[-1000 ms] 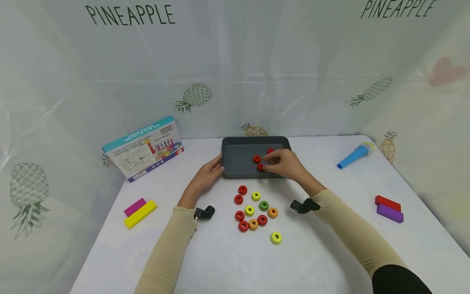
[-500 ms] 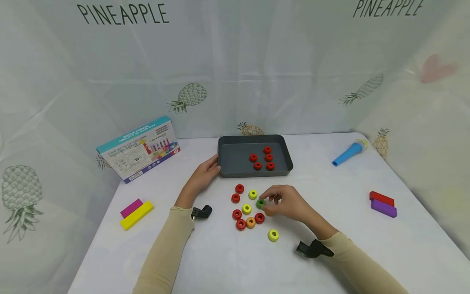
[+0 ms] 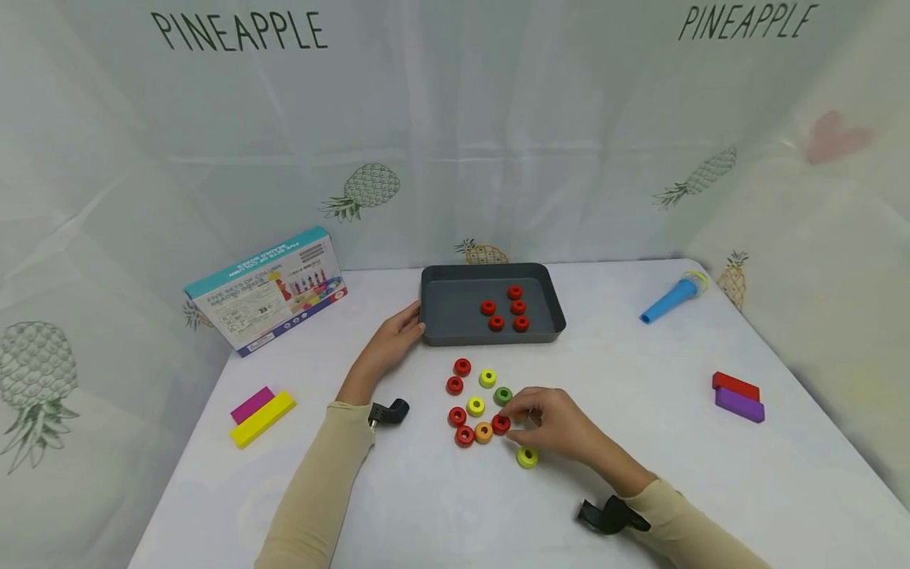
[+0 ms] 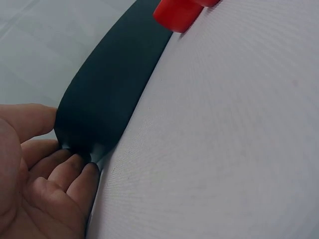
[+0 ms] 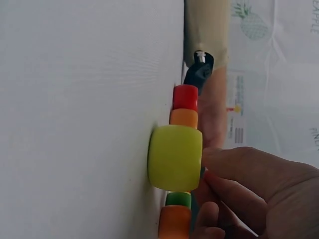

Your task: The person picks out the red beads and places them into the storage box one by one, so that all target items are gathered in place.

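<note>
At the right end of the lowest bead row on the tabletop (image 3: 426, 506), one red bead (image 3: 501, 425) sat between the thumb and index finger of the right hand (image 3: 547, 423). The fingers of this hand were curled, grasping the bead at its sides. An orange bead (image 3: 483, 431) lay just left of it, followed by a second red bead (image 3: 464, 436). A third red bead (image 3: 457, 416) and a yellow bead (image 3: 475, 406) lay above these. A green bead (image 3: 502, 396) was positioned just beyond the right hand's fingertips; a second yellow bead (image 3: 486, 378) and two further red beads (image 3: 462, 367) lay nearer the tray. A separate yellow bead (image 3: 527, 457) lay below the right hand. The right wrist view showed another orange bead (image 5: 174, 222) beside the green one.

Beyond the beads stood a dark grey tray (image 3: 455, 308) containing five red beads (image 3: 519, 307). The left hand (image 3: 389, 340) gripped its left edge, with fingers bent against the wall and thumb at the near corner.

At left were a leaning printed box (image 3: 270, 292), a magenta block (image 3: 252, 405) and a yellow block (image 3: 262, 420). At right were a blue toy microphone (image 3: 670, 301), a red block (image 3: 736, 386) and a purple block (image 3: 740, 405). A pineapple-printed sheet (image 3: 569, 205) hung behind.
</note>
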The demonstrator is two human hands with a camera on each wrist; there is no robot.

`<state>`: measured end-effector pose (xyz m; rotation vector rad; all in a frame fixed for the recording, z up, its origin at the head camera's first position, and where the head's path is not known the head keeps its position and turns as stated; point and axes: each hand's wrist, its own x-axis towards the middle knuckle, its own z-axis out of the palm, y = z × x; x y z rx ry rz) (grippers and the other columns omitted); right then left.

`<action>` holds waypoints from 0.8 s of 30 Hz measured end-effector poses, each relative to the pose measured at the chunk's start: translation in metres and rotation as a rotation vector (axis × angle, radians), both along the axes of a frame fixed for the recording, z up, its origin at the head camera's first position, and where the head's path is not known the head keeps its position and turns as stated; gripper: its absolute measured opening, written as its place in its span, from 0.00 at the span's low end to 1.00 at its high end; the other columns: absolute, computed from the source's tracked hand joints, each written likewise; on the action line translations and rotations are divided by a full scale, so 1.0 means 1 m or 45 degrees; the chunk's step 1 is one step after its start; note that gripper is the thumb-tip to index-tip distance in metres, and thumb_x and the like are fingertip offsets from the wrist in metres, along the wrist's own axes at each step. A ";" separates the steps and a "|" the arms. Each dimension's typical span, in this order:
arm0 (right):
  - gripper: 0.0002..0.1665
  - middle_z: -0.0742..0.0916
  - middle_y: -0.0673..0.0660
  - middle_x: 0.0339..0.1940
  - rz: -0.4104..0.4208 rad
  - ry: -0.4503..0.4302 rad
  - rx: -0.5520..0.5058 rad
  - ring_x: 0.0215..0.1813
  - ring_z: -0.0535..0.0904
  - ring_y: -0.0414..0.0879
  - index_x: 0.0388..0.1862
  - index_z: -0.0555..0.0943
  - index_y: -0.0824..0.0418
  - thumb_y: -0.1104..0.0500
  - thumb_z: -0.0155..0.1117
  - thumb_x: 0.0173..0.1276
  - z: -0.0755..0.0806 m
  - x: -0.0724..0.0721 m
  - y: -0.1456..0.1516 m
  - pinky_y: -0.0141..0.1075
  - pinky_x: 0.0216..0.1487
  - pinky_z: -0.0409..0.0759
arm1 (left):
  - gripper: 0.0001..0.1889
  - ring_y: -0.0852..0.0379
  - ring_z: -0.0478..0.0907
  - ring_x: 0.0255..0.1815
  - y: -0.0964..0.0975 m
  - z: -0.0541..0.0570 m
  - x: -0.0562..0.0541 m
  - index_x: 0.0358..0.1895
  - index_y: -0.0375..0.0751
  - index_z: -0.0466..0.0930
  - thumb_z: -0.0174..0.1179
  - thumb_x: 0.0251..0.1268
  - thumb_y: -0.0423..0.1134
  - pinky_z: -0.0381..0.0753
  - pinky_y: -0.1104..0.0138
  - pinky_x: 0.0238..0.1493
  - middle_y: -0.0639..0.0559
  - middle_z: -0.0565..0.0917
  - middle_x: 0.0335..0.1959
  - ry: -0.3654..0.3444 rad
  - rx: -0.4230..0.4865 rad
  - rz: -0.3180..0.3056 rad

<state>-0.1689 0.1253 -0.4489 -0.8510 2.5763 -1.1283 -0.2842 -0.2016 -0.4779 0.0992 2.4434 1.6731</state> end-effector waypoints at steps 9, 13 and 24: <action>0.15 0.88 0.43 0.40 -0.016 0.055 -0.020 0.37 0.77 0.42 0.42 0.90 0.50 0.64 0.78 0.56 -0.005 -0.002 -0.001 0.28 0.35 0.78 | 0.32 0.55 0.62 0.80 0.000 0.002 -0.001 0.81 0.57 0.54 0.52 0.80 0.46 0.62 0.58 0.80 0.51 0.62 0.80 0.013 -0.003 -0.001; 0.15 0.88 0.43 0.40 -0.020 0.073 -0.011 0.37 0.78 0.41 0.42 0.90 0.50 0.65 0.78 0.56 -0.007 -0.002 -0.002 0.28 0.35 0.78 | 0.32 0.55 0.61 0.80 -0.001 0.000 -0.001 0.81 0.57 0.54 0.52 0.80 0.46 0.62 0.58 0.80 0.51 0.61 0.81 0.009 -0.010 0.003; 0.15 0.88 0.41 0.38 -0.033 0.083 0.033 0.37 0.78 0.40 0.42 0.90 0.49 0.63 0.79 0.56 -0.010 -0.002 -0.004 0.28 0.36 0.79 | 0.31 0.55 0.62 0.80 0.000 0.000 0.000 0.81 0.57 0.54 0.52 0.80 0.47 0.63 0.58 0.79 0.50 0.61 0.81 0.014 0.017 -0.009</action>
